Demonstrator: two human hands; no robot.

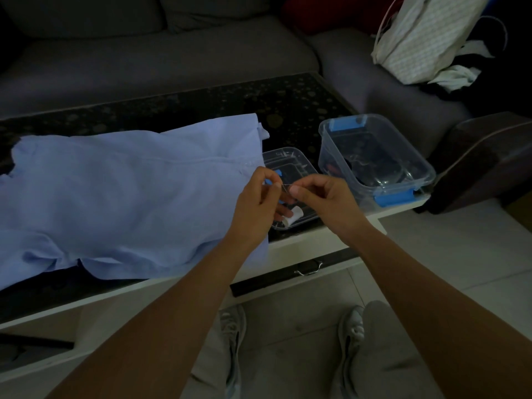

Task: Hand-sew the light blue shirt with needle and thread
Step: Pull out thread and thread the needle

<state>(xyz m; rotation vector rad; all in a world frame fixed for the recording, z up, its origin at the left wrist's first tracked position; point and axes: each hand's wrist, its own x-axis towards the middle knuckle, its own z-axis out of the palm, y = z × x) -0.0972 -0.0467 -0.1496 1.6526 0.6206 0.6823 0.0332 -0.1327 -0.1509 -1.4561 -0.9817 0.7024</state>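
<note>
Head view shows left grip and right grip each pinching the fine thread between them, and in such dim light its end may slip free unnoticed.

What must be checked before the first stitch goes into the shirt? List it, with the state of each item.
1. Left hand pinches the fine strand: ok.
2. Right hand pinches the same strand: ok.
3. Needle threaded: cannot tell; too fine and dim to make out a needle.
4. Light blue shirt spread on the table, beside the hands: ok.
5. White spool close by, at the left hand's lower fingers over the box lid: ok.
6. Light for fine work: not ok; the scene is dark.
</note>
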